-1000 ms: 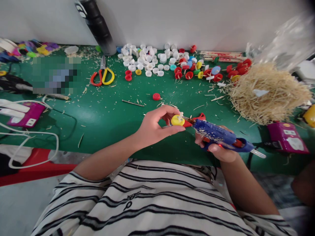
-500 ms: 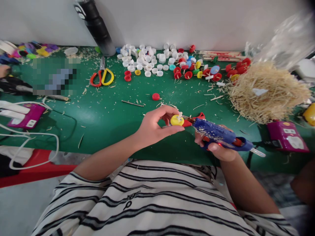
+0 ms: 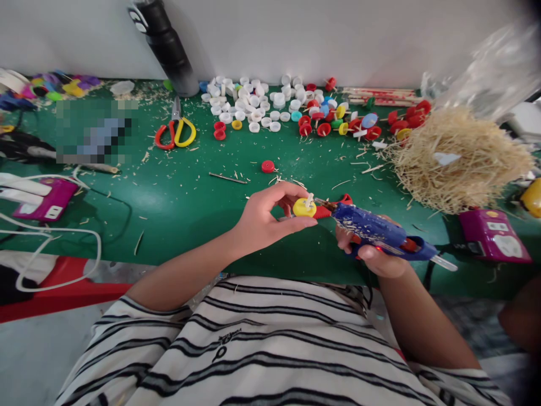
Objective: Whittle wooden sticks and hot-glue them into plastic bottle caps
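Left hand (image 3: 264, 219): thumb and fingers arched in pinch. Left forearm (image 3: 180, 279): slanted inward from lower left. Right hand (image 3: 386, 264): fingers curled in grip, thumb near side. Right forearm (image 3: 426, 324): slanted inward from lower right.

The right hand (image 3: 382, 260) is drawing a blue glue gun (image 3: 372, 226) slightly back from the left hand (image 3: 273, 213), whose fingers are pinching a yellow cap (image 3: 302, 209). Well left of those fingers, a yellow object (image 3: 5, 128) is reappearing as another person's hand is leaving view.
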Demonstrator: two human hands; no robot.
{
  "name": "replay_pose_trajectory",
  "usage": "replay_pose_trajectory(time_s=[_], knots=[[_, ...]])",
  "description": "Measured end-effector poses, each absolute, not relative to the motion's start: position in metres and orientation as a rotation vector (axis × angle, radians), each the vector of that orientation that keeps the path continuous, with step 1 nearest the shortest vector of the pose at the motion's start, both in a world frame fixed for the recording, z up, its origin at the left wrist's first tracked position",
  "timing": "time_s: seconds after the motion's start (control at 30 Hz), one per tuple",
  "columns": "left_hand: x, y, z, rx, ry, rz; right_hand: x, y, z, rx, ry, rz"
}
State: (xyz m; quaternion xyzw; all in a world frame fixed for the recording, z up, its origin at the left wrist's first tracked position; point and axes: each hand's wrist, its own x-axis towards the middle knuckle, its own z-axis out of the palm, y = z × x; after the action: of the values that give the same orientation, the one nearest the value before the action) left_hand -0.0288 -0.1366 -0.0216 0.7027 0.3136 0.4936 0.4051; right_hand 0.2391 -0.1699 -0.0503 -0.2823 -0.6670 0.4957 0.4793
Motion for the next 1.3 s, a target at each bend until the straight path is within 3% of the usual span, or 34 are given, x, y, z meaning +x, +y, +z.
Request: replay_pose_trajectory(time_s=[1.3], knots=[[-0.0292,-0.1361,-0.024,1.802,0.801,1.218,0.2297,-0.1688,-0.048,-0.608,-1.687,1.177]])
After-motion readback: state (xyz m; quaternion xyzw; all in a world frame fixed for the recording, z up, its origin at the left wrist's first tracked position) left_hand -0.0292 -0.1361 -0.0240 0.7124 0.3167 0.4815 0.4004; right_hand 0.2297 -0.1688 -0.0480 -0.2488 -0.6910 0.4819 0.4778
